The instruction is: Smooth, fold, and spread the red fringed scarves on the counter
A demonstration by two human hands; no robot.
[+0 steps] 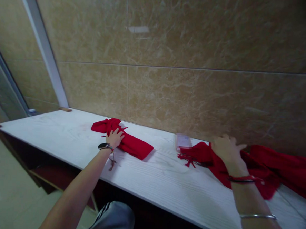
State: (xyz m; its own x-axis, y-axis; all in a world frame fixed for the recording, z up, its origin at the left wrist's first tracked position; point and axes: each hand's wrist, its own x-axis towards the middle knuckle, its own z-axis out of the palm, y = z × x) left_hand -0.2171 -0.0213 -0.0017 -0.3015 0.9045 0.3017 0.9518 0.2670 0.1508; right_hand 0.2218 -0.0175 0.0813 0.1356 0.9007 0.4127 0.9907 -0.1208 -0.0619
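My left hand (114, 137) lies on a red fringed scarf (137, 146) on the white tabletop, its fingers spread over the knotted or bunched middle. To the right, a second red scarf (199, 152) with tassels at its near end lies loosely bunched. Over that cloth is my right hand (226, 148), slightly blurred, with thumb and fingers apart and nothing visible between them. Whether its palm touches the fabric I cannot tell. More red cloth (284, 167) stretches off past the right edge of the view.
The long white table (164, 184) stands against a tan tiled wall (164, 98). A small pale blurred item (183, 142) lies near the wall between the scarves. A small brown block (65, 109) sits at the far left corner. Below the tabletop is a dark open shelf (53, 172).
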